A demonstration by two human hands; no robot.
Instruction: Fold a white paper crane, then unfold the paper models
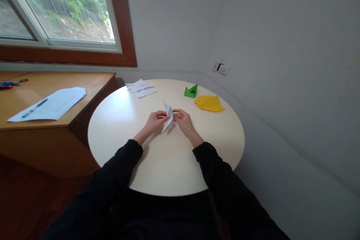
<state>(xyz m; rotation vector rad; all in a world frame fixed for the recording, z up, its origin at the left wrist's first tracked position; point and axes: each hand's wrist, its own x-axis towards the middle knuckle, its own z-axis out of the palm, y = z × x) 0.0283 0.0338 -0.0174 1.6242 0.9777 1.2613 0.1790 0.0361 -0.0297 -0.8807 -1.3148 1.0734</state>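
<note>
Folded paper held above a round bench [168,168]. The white folded paper [168,117] stands tilted at the centre of the frame, between the two hands. The fingers of the left hand [154,121] pinch its left side; those of the right hand [184,122] are drawn close together at its right edge, though whether they grip or merely touch it cannot be told. The piece is presumably very light, springy along its creases, and easily crushed or torn; a gentle pinch on the layered folds, rather than on the thin points, should suit it best. On the bench's far side lie white sheets [141,88], upper left of centre, and, upper right of centre, a green folded paper [191,91] with a yellow paper [209,103] just beside it.
</note>
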